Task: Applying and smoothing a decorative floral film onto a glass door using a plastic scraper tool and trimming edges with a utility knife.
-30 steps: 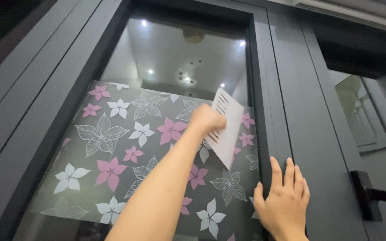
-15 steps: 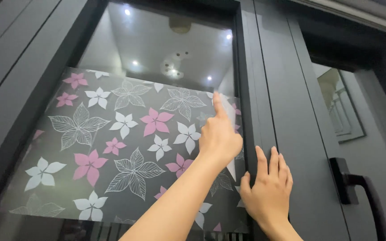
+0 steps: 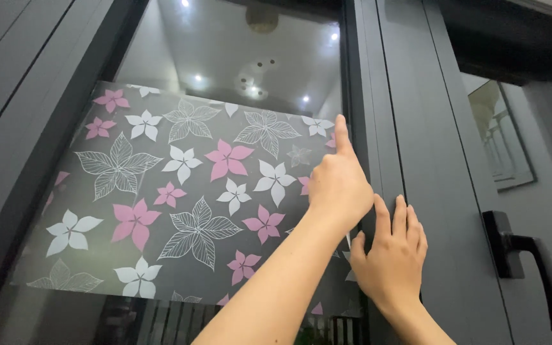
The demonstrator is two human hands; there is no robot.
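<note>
A frosted window film (image 3: 180,191) printed with pink and white flowers lies on the glass pane of a dark grey window. My left hand (image 3: 337,185) reaches up to the film's right edge. Its index finger points straight up along the frame and the other fingers are curled. A white sliver under the palm looks like the white card (image 3: 347,241), mostly hidden. My right hand (image 3: 391,252) lies flat on the dark grey frame post (image 3: 410,115), just below and to the right of the left hand, and holds nothing.
A black door handle (image 3: 522,259) sticks out at the right. Beyond the post, another glass panel (image 3: 499,140) shows. The bare glass above the film reflects ceiling lights (image 3: 250,45). Dark frame bars run down the left side.
My left hand moved from the film's middle right, where it showed the white card openly, to the film's right edge, with the index finger now raised. The view has moved closer to the window.
</note>
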